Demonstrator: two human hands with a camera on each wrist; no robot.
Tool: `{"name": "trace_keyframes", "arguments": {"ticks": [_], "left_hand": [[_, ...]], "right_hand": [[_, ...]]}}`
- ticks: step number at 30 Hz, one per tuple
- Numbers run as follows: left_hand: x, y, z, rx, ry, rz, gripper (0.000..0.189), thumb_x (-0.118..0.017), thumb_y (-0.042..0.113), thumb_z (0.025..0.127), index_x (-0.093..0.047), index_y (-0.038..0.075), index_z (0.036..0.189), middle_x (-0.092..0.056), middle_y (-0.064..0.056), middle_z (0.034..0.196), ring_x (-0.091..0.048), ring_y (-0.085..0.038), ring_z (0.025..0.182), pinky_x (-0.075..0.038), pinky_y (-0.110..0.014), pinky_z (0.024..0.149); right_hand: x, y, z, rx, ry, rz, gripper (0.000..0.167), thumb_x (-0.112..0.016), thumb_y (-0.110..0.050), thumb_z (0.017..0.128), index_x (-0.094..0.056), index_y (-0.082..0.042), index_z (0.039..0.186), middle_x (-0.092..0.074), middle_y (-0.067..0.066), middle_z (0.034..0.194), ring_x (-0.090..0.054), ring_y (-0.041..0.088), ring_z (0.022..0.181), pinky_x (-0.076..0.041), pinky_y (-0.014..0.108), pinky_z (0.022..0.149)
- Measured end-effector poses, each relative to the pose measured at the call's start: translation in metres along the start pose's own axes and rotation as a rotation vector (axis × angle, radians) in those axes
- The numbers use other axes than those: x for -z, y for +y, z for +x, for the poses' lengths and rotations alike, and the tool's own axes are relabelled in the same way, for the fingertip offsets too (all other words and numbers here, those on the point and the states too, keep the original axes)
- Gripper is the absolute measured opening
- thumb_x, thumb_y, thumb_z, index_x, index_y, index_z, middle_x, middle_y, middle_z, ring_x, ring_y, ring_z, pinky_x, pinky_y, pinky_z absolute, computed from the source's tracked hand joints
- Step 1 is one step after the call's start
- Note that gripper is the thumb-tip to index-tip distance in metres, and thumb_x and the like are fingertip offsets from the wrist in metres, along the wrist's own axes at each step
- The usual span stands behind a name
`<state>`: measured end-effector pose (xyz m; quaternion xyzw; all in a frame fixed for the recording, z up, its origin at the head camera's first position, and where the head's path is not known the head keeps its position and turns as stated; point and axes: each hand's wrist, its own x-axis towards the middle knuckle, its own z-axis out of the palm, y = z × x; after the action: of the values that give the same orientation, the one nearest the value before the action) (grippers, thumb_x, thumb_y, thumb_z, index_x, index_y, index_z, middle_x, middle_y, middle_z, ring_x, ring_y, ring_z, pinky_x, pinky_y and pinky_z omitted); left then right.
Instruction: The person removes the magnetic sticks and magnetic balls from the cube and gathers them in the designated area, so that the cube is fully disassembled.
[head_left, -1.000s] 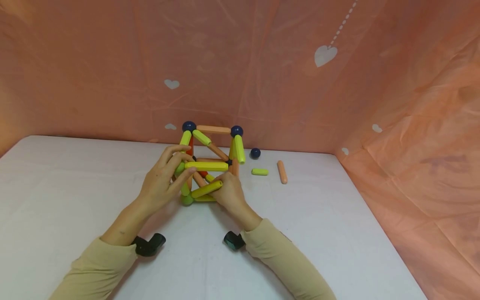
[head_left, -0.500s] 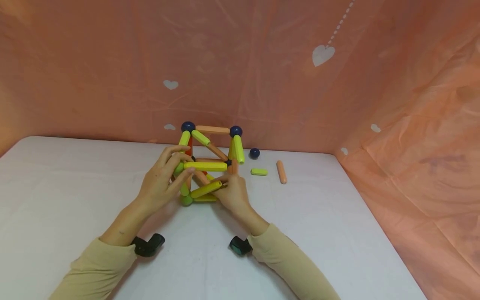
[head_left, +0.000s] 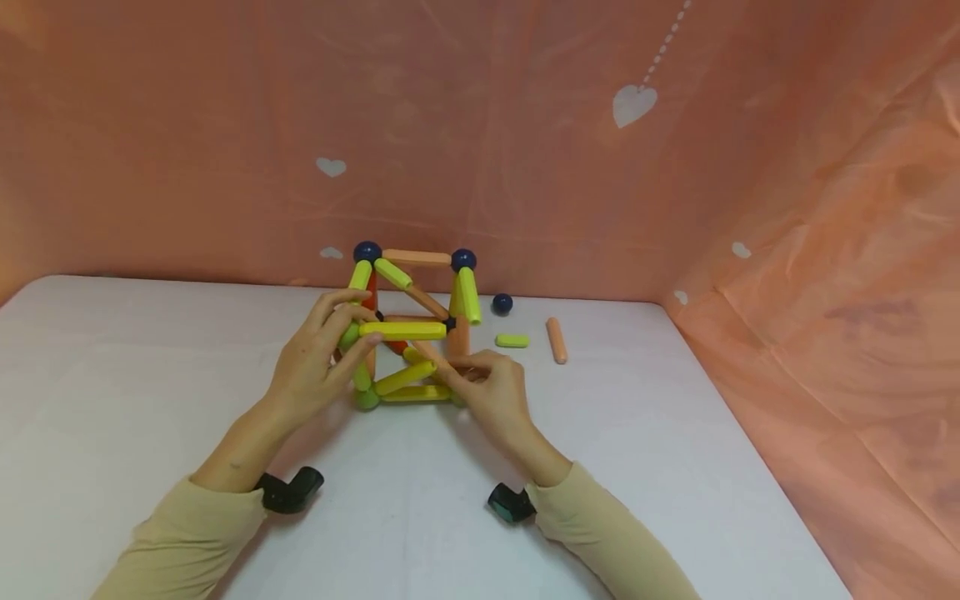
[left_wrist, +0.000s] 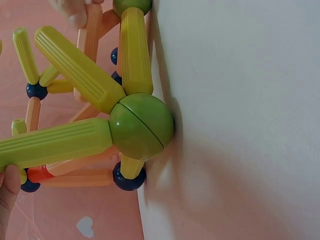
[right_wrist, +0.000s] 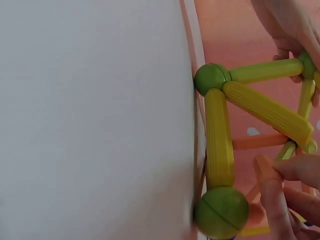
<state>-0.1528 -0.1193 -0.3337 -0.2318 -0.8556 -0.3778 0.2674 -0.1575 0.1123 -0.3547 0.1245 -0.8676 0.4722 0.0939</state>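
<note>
A frame of magnetic sticks and balls stands on the white table. My left hand (head_left: 303, 362) grips its upper front-left corner, fingers around a green ball (right_wrist: 307, 65); a yellow stick (head_left: 405, 331) runs right from there. My right hand (head_left: 495, 396) pinches an orange stick (head_left: 431, 354) between thumb and fingers, at the frame's lower right. Beside that stick, another yellow stick (head_left: 405, 377) slants up from the bottom-left green ball (head_left: 367, 397), its upper end free. A level yellow stick (right_wrist: 220, 137) joins this ball to the bottom-right green ball (right_wrist: 221, 212), which my right hand partly hides in the head view.
To the right of the frame lie a loose navy ball (head_left: 502, 304), a short lime stick (head_left: 512, 341) and an orange stick (head_left: 557, 340). Navy balls (head_left: 367, 252) top the frame's back. A pink cloth (head_left: 525, 150) hangs behind the table (head_left: 187, 350).
My right hand has drawn back to the right, away from the slanted yellow stick, and the orange stick has shifted right with it. My left hand keeps its grip.
</note>
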Motion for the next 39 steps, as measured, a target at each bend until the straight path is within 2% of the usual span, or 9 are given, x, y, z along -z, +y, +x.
{"name": "trace_keyframes", "arguments": {"ticks": [9,16,20,25,31,35,39], "left_hand": [[0.004,-0.002,-0.001,-0.001,-0.01,0.003,0.018,-0.061,0.019,0.095,-0.059,0.007,0.108,-0.051,-0.01,0.133,-0.049,-0.01,0.067,-0.046,-0.027,0.056],[0.006,-0.004,-0.002,0.003,-0.012,0.001,0.02,-0.06,0.02,0.095,-0.059,0.006,0.11,-0.05,-0.01,0.133,-0.051,-0.012,0.069,-0.047,-0.03,0.057],[0.007,-0.005,-0.003,0.013,-0.016,0.004,0.022,-0.06,0.022,0.096,-0.059,0.006,0.111,-0.049,-0.009,0.133,-0.053,-0.014,0.072,-0.048,-0.032,0.058],[0.007,-0.005,-0.004,0.009,-0.019,0.013,0.021,-0.058,0.022,0.096,-0.058,0.006,0.11,-0.049,-0.01,0.134,-0.049,-0.01,0.069,-0.048,-0.03,0.057],[0.007,-0.006,-0.004,0.004,-0.022,0.012,0.02,-0.059,0.02,0.096,-0.057,0.005,0.109,-0.048,-0.012,0.134,-0.049,-0.009,0.071,-0.048,-0.028,0.056],[0.006,-0.006,-0.004,0.003,-0.021,0.015,0.02,-0.059,0.02,0.095,-0.058,0.006,0.109,-0.049,-0.011,0.134,-0.049,-0.009,0.07,-0.047,-0.026,0.056],[0.006,-0.004,-0.004,0.005,-0.023,0.013,0.02,-0.059,0.02,0.095,-0.057,0.006,0.109,-0.048,-0.012,0.134,-0.049,-0.009,0.069,-0.046,-0.025,0.056]], "right_hand": [[0.018,0.012,-0.01,-0.052,0.032,0.016,0.016,-0.076,-0.016,0.081,-0.077,-0.009,0.095,-0.071,0.004,0.085,-0.063,0.01,0.069,-0.051,0.021,0.061],[0.033,0.02,-0.012,-0.048,0.071,0.044,0.015,-0.078,-0.014,0.08,-0.077,-0.008,0.094,-0.072,0.007,0.086,-0.066,0.011,0.068,-0.053,0.02,0.064],[0.043,0.025,-0.012,-0.043,0.096,0.049,0.015,-0.078,-0.011,0.079,-0.077,-0.005,0.093,-0.072,0.011,0.084,-0.067,0.013,0.069,-0.054,0.019,0.064],[0.057,0.034,-0.007,-0.055,0.132,0.033,0.016,-0.077,-0.008,0.08,-0.075,0.0,0.094,-0.072,0.015,0.083,-0.067,0.01,0.066,-0.052,0.018,0.062],[0.072,0.047,0.005,-0.13,0.182,0.008,0.018,-0.076,-0.009,0.081,-0.075,0.0,0.096,-0.072,0.017,0.082,-0.063,0.003,0.06,-0.049,0.016,0.059],[0.078,0.054,0.013,-0.201,0.216,-0.004,0.019,-0.076,-0.011,0.081,-0.074,0.0,0.096,-0.072,0.016,0.08,-0.065,0.007,0.06,-0.048,0.016,0.056],[0.084,0.064,0.02,-0.267,0.245,0.03,0.022,-0.074,-0.012,0.083,-0.073,0.003,0.099,-0.072,0.013,0.076,-0.067,0.013,0.061,-0.049,0.017,0.054]]}}
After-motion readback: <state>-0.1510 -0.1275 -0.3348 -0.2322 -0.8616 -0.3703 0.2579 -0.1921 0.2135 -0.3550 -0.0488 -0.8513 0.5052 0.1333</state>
